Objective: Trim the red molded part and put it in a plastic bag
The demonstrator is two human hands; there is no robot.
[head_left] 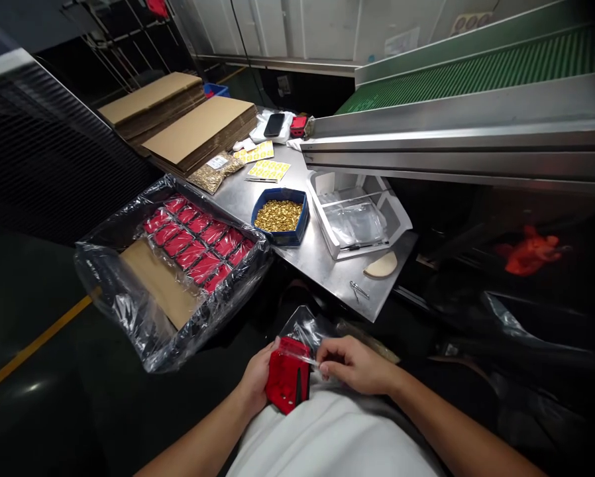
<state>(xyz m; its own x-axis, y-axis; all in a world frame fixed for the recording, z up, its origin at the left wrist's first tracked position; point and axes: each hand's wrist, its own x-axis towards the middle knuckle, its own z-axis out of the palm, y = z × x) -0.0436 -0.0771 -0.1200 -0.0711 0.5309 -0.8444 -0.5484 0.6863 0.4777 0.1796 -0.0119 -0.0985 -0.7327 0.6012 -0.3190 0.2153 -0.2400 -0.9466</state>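
**Bagging a red part: film held at the part's top edge**

Head view: The left hand (254,383) grips the red plastic part (288,383) from its left side, fingers closed round the edge, low in the picture just above the lap. The right hand (353,363) pinches the clear plastic bag (307,328) against the part's upper right edge, fingertips pressed together. Judged step: sleeving the part. The next move calls for a steady left grip and the film kept taut. A lined carton (173,318) of red packs (198,240) and a blue tray (280,217) stand ahead.
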